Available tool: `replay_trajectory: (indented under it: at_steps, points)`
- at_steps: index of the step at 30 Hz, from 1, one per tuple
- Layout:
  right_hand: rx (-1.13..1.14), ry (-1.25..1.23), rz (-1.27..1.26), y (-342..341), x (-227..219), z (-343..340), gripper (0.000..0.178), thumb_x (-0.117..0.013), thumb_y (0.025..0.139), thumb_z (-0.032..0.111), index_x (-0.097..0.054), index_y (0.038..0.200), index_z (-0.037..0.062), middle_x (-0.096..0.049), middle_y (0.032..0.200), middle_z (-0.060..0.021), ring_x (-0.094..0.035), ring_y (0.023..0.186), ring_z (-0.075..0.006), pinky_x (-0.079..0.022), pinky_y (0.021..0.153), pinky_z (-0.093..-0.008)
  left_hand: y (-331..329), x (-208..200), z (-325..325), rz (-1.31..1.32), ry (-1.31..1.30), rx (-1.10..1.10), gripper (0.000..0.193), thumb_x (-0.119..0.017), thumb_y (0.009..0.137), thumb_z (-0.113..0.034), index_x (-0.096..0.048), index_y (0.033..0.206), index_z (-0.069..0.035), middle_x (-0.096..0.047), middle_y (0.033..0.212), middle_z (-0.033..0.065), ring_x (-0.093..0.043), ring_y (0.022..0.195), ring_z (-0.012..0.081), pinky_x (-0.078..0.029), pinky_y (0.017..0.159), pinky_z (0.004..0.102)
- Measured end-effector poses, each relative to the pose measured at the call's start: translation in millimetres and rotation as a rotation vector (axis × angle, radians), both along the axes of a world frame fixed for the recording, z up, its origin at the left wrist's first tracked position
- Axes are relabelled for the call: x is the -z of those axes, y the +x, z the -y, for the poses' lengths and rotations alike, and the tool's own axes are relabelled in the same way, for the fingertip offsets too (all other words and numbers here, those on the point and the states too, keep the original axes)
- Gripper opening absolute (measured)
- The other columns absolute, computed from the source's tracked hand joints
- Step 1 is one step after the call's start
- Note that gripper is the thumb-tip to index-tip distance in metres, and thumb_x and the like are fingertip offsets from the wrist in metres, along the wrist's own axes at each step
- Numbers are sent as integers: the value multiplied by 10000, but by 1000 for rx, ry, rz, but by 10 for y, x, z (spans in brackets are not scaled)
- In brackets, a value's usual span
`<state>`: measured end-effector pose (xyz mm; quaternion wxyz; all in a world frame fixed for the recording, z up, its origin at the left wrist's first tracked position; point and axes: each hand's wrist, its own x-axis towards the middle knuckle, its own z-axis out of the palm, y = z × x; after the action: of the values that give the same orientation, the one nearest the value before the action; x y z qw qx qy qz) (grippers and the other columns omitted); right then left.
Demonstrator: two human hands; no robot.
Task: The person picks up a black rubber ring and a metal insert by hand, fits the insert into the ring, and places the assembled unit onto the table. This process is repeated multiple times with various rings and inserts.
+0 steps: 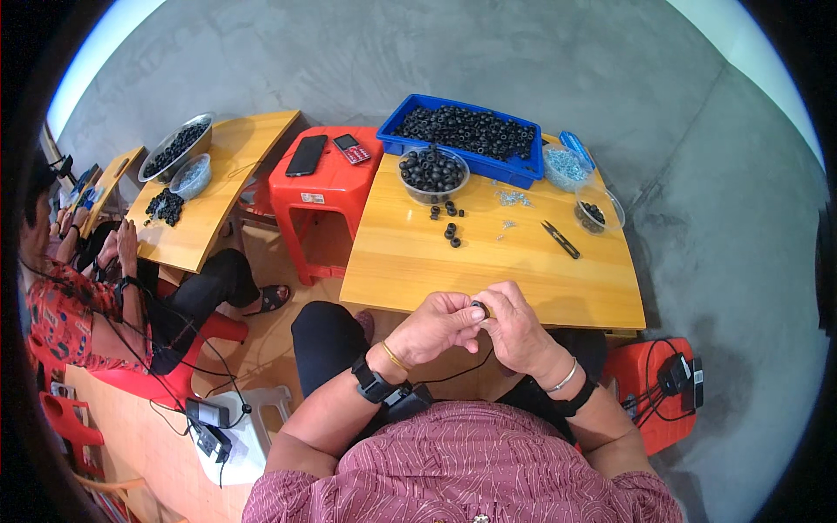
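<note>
My left hand (433, 329) is closed, thumb and finger pinching a small black ring-shaped part (479, 306) over the table's near edge. Against it, my right hand (516, 333) is closed too, its fingertips meeting the same part; anything else between them is too small to make out. Ahead on the wooden table (418, 279) lie several loose black parts (451, 231). Behind these stands a clear bowl (433, 193) heaped with more of them. Small silvery pieces (513, 199) are scattered to its right, near black thread snips (561, 240).
A blue tray (534, 177) full of black parts sits at the back, beside a tub of light-blue pieces (567, 166) and a small clear container (615, 209). Left is a red stool (327, 187) with two phones. Another person (78, 305) works farther left. Cabled devices (680, 379) lie right.
</note>
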<state>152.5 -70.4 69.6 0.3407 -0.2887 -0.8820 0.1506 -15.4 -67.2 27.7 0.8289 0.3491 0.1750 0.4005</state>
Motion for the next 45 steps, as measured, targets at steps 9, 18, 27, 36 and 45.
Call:
replay_trajectory:
  at_steps: [9, 18, 27, 36, 45]
  points:
    - [-82, -48, 29, 2, -10, -31, 324, -586, 725, 38, -480, 1029, 5, -466, 873, -146, -475, 810, -303, -415, 714, -354, -20, 6, -2, -125, 52, 32, 174, -552, 846, -164, -571, 944, -20, -576, 804, 13, -549, 671, 84, -503, 575, 235]
    - [-73, -117, -30, 56, 78, -103, 314, -578, 720, -4, -453, 1007, 13, -458, 842, -147, -483, 760, -313, -416, 675, -359, -34, 10, -16, -108, -64, -39, 198, -500, 879, -181, -563, 925, 1, -574, 784, 33, -547, 653, 93, -510, 572, 254]
    - [-73, -111, -51, 18, 219, -131, 266, -548, 744, 2, -443, 988, 3, -451, 840, -153, -477, 760, -318, -411, 679, -357, 6, 79, -35, -98, -117, -60, 162, -506, 872, -132, -575, 906, 11, -583, 756, 37, -553, 636, 93, -510, 562, 247]
    - [18, -78, -95, 85, 410, -251, 264, -521, 737, -16, -427, 983, 1, -449, 845, -173, -471, 761, -324, -406, 668, -374, 25, 79, -71, -520, 368, -313, 453, -650, 762, -99, -467, 1151, 44, -554, 978, 75, -553, 731, 115, -508, 652, 242]
    - [192, 96, 131, 59, 667, -432, 201, -531, 726, 64, -443, 898, 11, -475, 814, -150, -457, 774, -320, -330, 757, -393, 202, 319, -313, -641, 562, -325, 525, -593, 745, 57, -394, 1231, 45, -532, 1119, 91, -540, 925, 110, -466, 786, 232]
